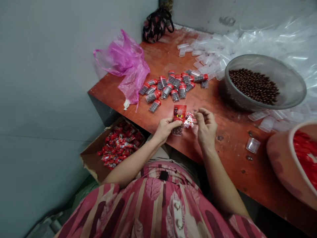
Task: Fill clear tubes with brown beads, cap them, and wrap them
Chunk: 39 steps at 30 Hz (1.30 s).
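Observation:
My left hand (165, 129) is closed around a red printed sachet (179, 111), its thumb lying across it. Below the thumb shows a small clear container (177, 131) of brown balls, partly covered by the sachet and fingers. My right hand (206, 127) is raised just to the right, thumb and fingers pinched together; whatever is between them is too small to make out. Between the two hands sits a shiny, crinkled red and white wrapper (189, 120). Beyond them, several filled containers with red caps (167, 91) lie in a loose heap on the red-brown table (158, 122).
On the right stand a grey bowl (228, 89) of brown balls and a pink tub (277, 162) of red caps. Empty clear containers (210, 61) pile up behind. At left are a pink plastic bag (126, 59) and, lower, a cardboard box (90, 158) of red sachets.

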Available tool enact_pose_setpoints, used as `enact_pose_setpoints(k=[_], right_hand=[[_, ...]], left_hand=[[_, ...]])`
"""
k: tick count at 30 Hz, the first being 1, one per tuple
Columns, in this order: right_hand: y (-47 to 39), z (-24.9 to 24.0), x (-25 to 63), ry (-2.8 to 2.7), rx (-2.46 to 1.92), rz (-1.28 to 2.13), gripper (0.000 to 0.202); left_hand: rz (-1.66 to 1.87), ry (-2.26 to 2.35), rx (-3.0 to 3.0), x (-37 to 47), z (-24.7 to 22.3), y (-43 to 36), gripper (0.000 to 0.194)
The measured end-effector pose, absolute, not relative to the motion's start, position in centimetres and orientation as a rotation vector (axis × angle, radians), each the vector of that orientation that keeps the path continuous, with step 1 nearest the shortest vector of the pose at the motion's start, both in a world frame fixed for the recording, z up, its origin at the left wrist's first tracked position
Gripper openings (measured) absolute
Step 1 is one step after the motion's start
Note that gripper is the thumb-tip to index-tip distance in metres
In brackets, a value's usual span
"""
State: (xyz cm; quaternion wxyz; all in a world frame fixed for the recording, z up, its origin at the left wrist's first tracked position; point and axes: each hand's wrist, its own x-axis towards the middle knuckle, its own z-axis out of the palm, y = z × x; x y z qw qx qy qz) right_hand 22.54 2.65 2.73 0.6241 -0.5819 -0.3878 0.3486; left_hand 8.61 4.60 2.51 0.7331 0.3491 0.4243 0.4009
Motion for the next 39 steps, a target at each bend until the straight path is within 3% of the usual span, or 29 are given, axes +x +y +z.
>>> enact_pose_setpoints(k=[5, 11, 21, 39], right_hand=[[-0.7, 1.7, 20.7, -0.863, -1.299, 1.166, 0.036], [-1.2, 1.1, 20.1, -0.932, -1.388, 1.000, 0.025], [-1.2, 1.4, 19.7, -0.688, -1.256, 1.119, 0.021], [1.7, 1.4, 17.7, -1.154, -1.074, 1.174, 0.035]], left_hand=[[0.986, 0.875, 0.625, 9.1, 3.0, 5.2, 0.035], [0.962, 0.885, 0.581, 9.6, 2.9, 5.3, 0.046], [0.717, 0.701, 0.592, 9.0, 3.2, 5.0, 0.038], [0.820, 0.774, 0.424, 3.5, 4.6, 2.9, 0.030]])
